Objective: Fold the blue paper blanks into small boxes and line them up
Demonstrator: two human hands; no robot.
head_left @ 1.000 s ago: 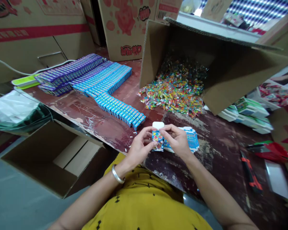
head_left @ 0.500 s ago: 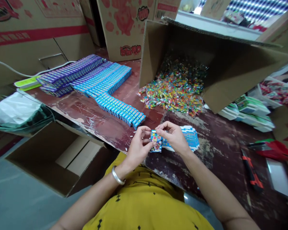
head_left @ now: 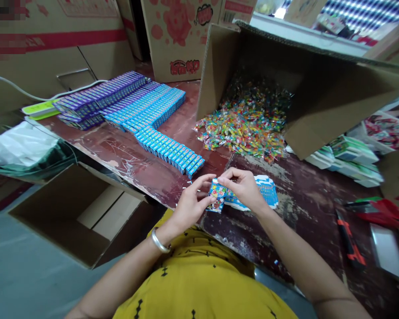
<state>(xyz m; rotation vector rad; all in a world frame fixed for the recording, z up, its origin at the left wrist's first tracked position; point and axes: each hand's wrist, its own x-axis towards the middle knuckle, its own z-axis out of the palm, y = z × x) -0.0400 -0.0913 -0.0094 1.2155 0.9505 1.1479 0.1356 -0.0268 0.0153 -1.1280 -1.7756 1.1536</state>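
A small blue printed candy box (head_left: 217, 198) is held upright between my hands near the table's front edge. My left hand (head_left: 196, 198) grips its left side, thumb on the printed front. At the box's top edge, the thumb and fingertips of my right hand (head_left: 241, 188) are pinched together. Flat blue cartons (head_left: 267, 192) lie in a fanned pile behind and beneath my right hand. Left of the hands, a row of filled-looking blue boxes (head_left: 169, 148) runs back to larger blue rows and purple boxes (head_left: 101, 97).
A big cardboard box (head_left: 216, 66) lies on its side, wrapped candies (head_left: 249, 128) spilling from its mouth. An open carton (head_left: 69, 217) stands below the table's left edge. At right lie a red-and-black cutter (head_left: 350, 243), a red packet (head_left: 381, 212) and green-white packs (head_left: 352, 153).
The view has shifted slightly. The box tilts a little more in my left hand, while my right fingers stay at its top edge.
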